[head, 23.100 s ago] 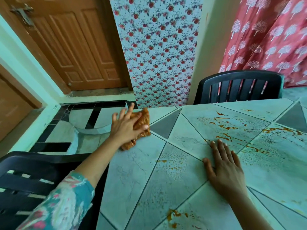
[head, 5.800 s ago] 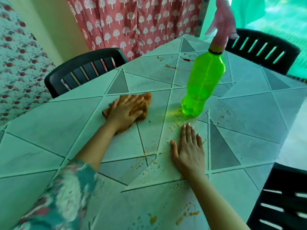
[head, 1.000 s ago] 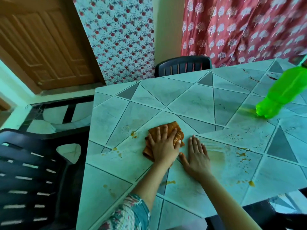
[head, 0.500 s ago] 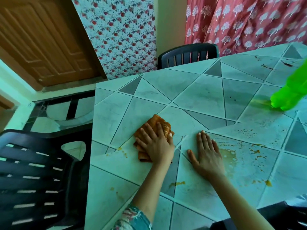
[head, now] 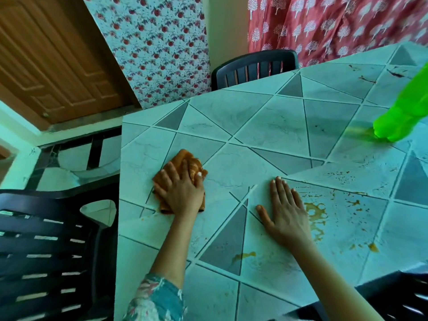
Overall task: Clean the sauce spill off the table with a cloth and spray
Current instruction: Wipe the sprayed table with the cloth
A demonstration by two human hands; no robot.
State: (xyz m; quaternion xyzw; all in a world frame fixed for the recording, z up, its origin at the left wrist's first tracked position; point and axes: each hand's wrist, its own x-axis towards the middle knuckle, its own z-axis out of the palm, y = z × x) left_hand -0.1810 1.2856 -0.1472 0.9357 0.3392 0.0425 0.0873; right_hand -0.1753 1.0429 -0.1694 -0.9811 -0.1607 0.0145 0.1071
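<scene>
My left hand [head: 180, 191] presses flat on a crumpled orange cloth [head: 185, 159] near the left edge of the tiled table [head: 243, 117]. My right hand [head: 286, 212] lies flat on the table with straight fingers and holds nothing. Orange-brown sauce [head: 316, 215] is smeared just right of that hand. Smaller sauce drips [head: 243, 256] sit nearer me, and splatter [head: 352, 202] spreads to the right. A green spray bottle [head: 403, 119] stands at the right edge of view, its top cut off.
A black plastic chair [head: 46, 246] stands at the table's left side. Another black chair [head: 254, 68] is at the far side, and a third black chair [head: 398, 295] shows at the bottom right. Dark sauce streaks [head: 368, 78] mark the far right corner.
My left hand has slid the cloth left toward the table's edge. My right hand has stayed flat beside the sauce smear.
</scene>
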